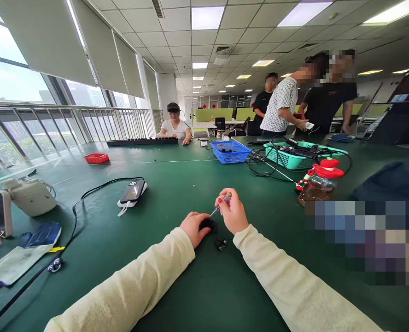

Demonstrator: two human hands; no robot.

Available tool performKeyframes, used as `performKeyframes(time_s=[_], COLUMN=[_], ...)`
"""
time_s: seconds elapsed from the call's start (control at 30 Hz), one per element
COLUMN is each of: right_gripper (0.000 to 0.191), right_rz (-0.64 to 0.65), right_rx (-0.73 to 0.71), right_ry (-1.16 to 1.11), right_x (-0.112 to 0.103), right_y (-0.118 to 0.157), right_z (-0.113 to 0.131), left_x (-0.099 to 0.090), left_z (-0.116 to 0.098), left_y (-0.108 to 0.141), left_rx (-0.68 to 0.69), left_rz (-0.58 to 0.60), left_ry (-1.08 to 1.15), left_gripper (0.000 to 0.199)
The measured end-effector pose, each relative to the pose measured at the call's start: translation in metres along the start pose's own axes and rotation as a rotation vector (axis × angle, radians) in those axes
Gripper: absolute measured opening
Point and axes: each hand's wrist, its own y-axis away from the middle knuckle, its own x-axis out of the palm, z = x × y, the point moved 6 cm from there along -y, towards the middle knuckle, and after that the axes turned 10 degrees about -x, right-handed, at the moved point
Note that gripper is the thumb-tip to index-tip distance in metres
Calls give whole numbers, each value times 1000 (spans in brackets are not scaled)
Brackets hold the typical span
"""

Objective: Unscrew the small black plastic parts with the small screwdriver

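On the green table, my left hand point(193, 228) is closed around a small black object point(207, 224), pressing it to the surface. A screwdriver point(220, 205) slants down from my right hand point(233, 213), its handle pinched between the fingers. The tip of its shaft reaches the black object beside my left fingertips; the exact contact point is too small to make out. Just below, between my wrists, lie several small black pieces point(220, 244).
Ahead stand a blue basket point(230, 157) and a green basket point(290, 162) with cables. A red-lidded bottle point(320, 184) is at right. Leftward are a phone point(133, 192), a red tray point(96, 158), a cable and a beige container point(33, 197). Several people are beyond.
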Motion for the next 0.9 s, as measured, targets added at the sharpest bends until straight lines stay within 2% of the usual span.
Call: performKeyframes(time_s=[0.2, 0.37, 0.6, 0.9], right_gripper=[15, 15, 10, 33], right_rz=[56, 56, 158, 133], right_rx=[-54, -85, -38, -19], right_ry=[-29, -53, -26, -14], right_x=[2, 0, 11, 15], right_y=[0, 2, 4, 3], right_z=[7, 12, 6, 1], left_x=[3, 3, 2, 3], left_z=[2, 1, -1, 1], left_y=[-2, -2, -2, -3], left_rx=[2, 38, 26, 37], left_rz=[-12, -15, 3, -1], left_ry=[-7, -16, -43, -31], left_gripper=[40, 39, 40, 43])
